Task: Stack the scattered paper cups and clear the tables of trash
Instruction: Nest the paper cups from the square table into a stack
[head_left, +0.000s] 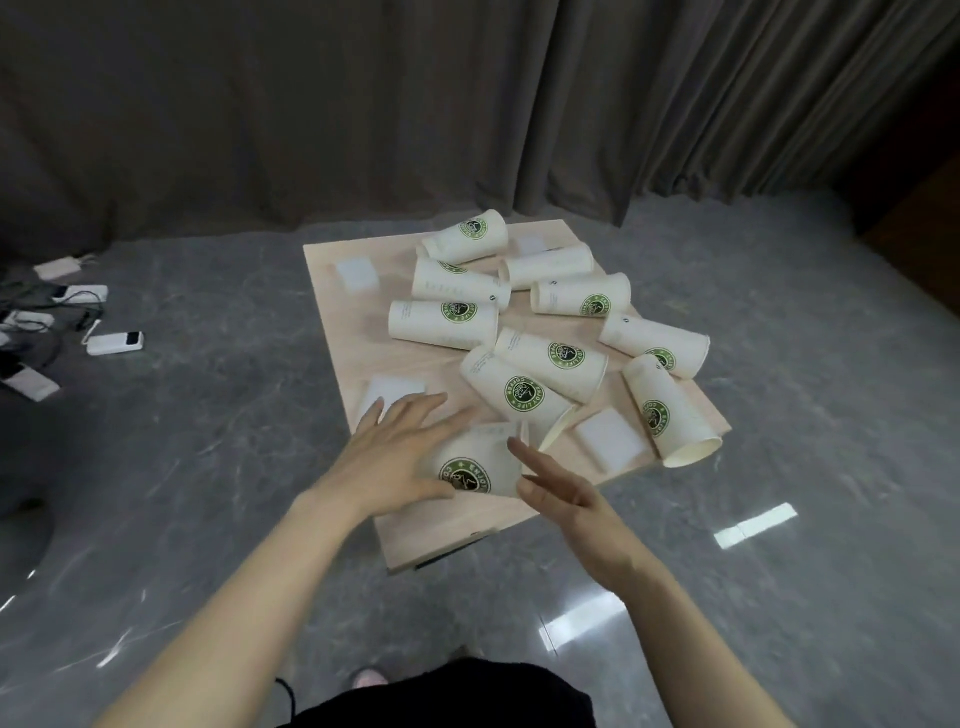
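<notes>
The person is at the first pick of the stacking job. Both hands close in on the nearest cup (475, 465), which lies on its side at the near edge of the low wooden table (332, 306). The left hand (395, 457) has its fingers spread over the cup's left side and its thumb beneath, touching it but not yet curled round it. The right hand (558, 486) comes in just right of the same cup with straight fingers, holding nothing; motion blur there makes contact hard to judge. The next move likely calls for closing round the cup wall gently, since thin paper dents, then nesting it into a neighbour such as the logo cup (511, 392) lying just beyond it.

Counted: ten paper cups, all tipped over, none stacked. Nine lie farther across the table from the nearest cup. Four flat white pieces, probably napkins, also lie on the table; one white piece (608, 439) sits just right of the nearest cup.
</notes>
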